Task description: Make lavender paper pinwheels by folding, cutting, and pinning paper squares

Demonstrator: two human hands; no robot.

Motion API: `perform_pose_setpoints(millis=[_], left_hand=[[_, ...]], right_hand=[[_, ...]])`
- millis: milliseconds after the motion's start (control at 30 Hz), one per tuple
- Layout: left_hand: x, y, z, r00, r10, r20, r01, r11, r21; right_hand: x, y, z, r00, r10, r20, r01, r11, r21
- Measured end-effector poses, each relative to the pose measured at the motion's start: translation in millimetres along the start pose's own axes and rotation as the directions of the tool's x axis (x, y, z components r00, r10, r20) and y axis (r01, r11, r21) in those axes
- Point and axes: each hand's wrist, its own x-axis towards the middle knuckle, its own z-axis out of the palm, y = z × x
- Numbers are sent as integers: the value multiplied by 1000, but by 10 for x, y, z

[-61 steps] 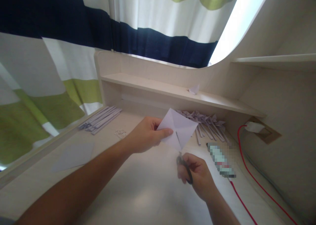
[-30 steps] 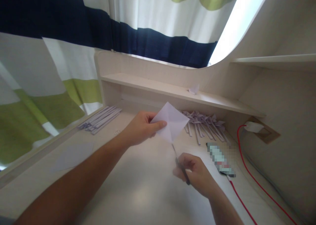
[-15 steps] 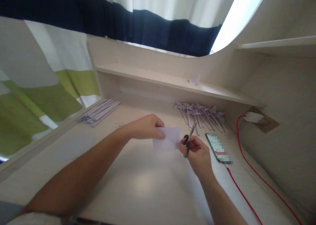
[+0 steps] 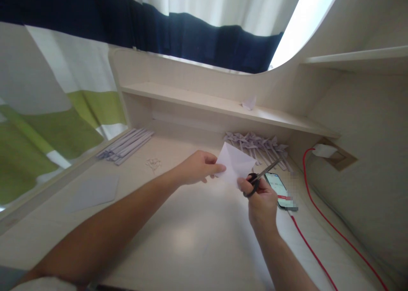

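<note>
Your left hand (image 4: 199, 167) pinches the paper square (image 4: 234, 166) above the desk (image 4: 191, 235). Your right hand (image 4: 259, 197) grips the scissors (image 4: 259, 178), touching the paper's right corner.

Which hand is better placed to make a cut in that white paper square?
Probably the right hand: it grips the scissors right beside the paper, though the blades point away from it for now. The left hand pinches the paper's corner and holds it up off the desk.

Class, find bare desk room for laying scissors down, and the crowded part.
Bare desk lies between the forearms, and between paper strips and pinwheels. The shelf is bare left of its folded scrap. Crowded: right side, by phone and red cable.
</note>
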Motion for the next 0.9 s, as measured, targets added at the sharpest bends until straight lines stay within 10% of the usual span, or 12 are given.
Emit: perform_pose_setpoints(millis=[400,633,900], left_hand=[[-7,-33,103,994,47,-102,-45,999,22],[-123,146,-221,926,175,-335,-177,984,26],[-220,221,-291,910,232,-344,-236,971,33]], right_hand=[[-32,27,25,982,76,172,-79,997,10],[-61,-77,79,821,203,534,-130,977,-171],[-126,-103,88,725,260,637,-152,964,-221]])
